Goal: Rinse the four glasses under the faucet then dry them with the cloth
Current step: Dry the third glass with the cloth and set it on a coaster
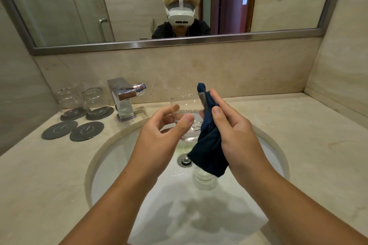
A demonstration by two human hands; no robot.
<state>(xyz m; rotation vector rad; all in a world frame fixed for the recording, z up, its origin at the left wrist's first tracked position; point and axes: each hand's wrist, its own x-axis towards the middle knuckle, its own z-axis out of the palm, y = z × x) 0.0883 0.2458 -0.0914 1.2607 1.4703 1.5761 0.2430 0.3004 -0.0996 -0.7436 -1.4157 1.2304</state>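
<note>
No legible text or labels

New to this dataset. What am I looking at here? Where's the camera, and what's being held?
There is no robot here. One camera, worn on a person's head, looks down at their bare hands; the mirror shows the headset. The left hand holds a glass over the sink. The right hand grips a dark cloth against its rim. A second glass sits in the sink. Two more glasses stand on coasters left of the faucet. Two bare coasters lie on the counter.
</note>
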